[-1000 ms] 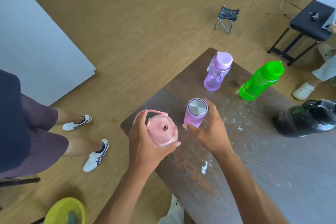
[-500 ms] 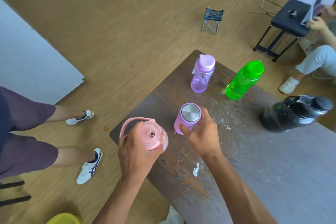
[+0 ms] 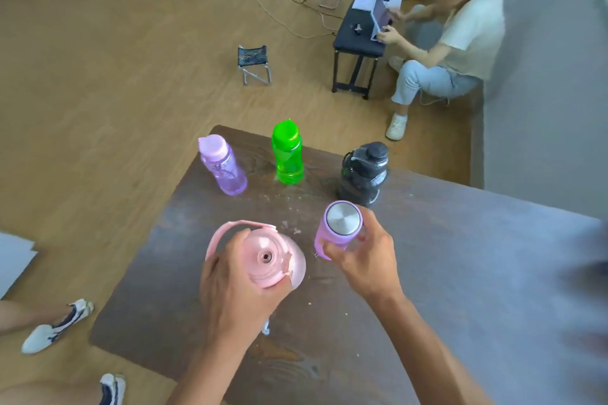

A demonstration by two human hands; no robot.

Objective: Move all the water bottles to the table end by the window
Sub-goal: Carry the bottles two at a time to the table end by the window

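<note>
My left hand [image 3: 235,289] grips a large pink bottle [image 3: 268,256] with a loop handle, seen from above. My right hand [image 3: 365,255] is wrapped around a small purple bottle with a steel lid [image 3: 340,222]. Both bottles are over the dark wooden table [image 3: 427,273]. Near the table's far end stand a lilac bottle [image 3: 222,166], a green bottle [image 3: 288,153] and a black jug [image 3: 363,174], all upright.
A person sits on the floor at the right by a low black bench [image 3: 362,36] with a laptop. A small folding stool [image 3: 255,64] and cables lie on the wooden floor beyond. Someone's legs and white shoes [image 3: 56,325] are at the left table corner.
The view has swung up and to the right, so the table now looks less slanted. Both hands have kept their hold on the pink and purple bottles and carried them towards the table's middle.
</note>
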